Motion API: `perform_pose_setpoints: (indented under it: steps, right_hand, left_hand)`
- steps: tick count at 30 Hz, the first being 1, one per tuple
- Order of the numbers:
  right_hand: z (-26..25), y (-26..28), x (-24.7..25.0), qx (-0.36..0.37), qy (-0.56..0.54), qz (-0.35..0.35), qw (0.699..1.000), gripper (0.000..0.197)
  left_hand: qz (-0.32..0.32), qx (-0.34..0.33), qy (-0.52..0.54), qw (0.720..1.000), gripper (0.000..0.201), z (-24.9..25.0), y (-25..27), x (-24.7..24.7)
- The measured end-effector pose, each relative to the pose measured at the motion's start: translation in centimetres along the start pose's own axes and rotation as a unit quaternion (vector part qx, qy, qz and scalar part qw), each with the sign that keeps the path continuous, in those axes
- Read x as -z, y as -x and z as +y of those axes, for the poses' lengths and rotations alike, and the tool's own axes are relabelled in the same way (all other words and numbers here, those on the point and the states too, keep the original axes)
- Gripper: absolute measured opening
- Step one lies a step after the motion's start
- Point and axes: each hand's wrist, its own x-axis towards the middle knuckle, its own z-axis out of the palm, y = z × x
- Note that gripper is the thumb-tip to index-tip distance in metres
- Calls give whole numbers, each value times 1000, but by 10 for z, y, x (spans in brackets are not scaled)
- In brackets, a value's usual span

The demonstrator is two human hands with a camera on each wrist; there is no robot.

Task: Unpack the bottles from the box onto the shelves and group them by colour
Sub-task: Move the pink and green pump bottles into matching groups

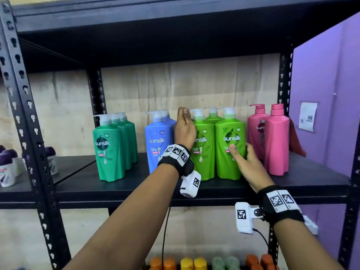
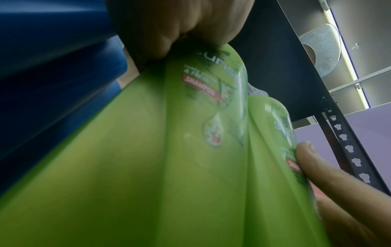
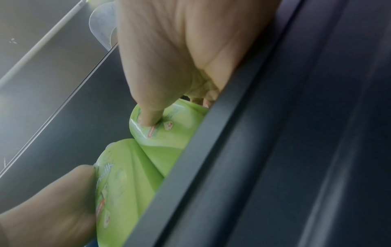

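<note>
Left hand: the left hand (image 1: 185, 131) is up against the upper left side of the left front lime-green bottle (image 1: 203, 152), fingers curled round its shoulder beside the pump; the left wrist view shows the palm wrapped on that bottle (image 2: 148, 150).
Right hand: the right hand (image 1: 247, 162) holds the right front lime-green bottle (image 1: 230, 145) low on its body, thumb (image 1: 233, 150) pressed on the front label and the fingers round the right side; the right wrist view shows the thumb tip on the label (image 3: 148, 120).
Lime-green group: three Sunsilk pump bottles stand upright on the black shelf (image 1: 311, 176), two in front touching side by side and a third (image 1: 213, 115) behind them.
Blue bottles: blue Sunsilk pump bottles (image 1: 158, 143) stand just left of the left hand, one behind the other.
Dark green bottles: a row of three dark green Sunsilk bottles (image 1: 109, 151) stands further left, apart from the blue ones.
Pink bottles: two pink pump bottles (image 1: 275, 139) stand just right of the lime-green group, near the purple wall (image 1: 321, 84).
Lower shelf: orange, yellow and pale green bottle caps (image 1: 192, 263) show in a row below.
Left bay: small purple-capped roll-on bottles (image 1: 7, 166) stand on the neighbouring shelf.
</note>
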Motion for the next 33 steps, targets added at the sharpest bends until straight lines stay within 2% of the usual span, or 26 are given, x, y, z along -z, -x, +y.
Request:
perform_pose_setpoints:
  steps: [2, 5, 8, 15, 17, 21, 25, 28, 33]
  right_hand:
    - [-1, 1, 0, 0, -1, 2, 1000, 86]
    - [-2, 2, 0, -5, -6, -6, 1000, 70]
    - [-2, 1, 0, -9, -12, -3, 1000, 72]
    - [-2, 2, 2, -14, -5, -5, 1000, 55]
    - [-2, 1, 2, -15, -4, -5, 1000, 60]
    - [-1, 0, 1, -19, 0, -5, 1000, 83]
    - [-3, 1, 1, -18, -3, -9, 1000, 85]
    - [-6, 3, 2, -24, -3, -24, 999, 92]
    - [-11, 4, 1, -33, -22, -33, 999, 83]
  left_hand:
    - [-1, 0, 0, 1000, 26, 1, 1, 0]
    - [-3, 5, 9, 1000, 27, 0, 1, 0]
    - [-15, 25, 30, 999, 31, -1, 1, 0]
    - [-94, 67, 37, 993, 42, -6, 8, 8]
    - [-121, 71, 32, 990, 47, -6, 12, 12]
    - [-167, 85, 17, 982, 59, -7, 25, 22]
    - [-225, 66, -13, 972, 75, -10, 30, 36]
    - [-250, 48, -75, 964, 79, -11, 25, 47]
    - [-272, 51, -104, 955, 88, -9, 22, 55]
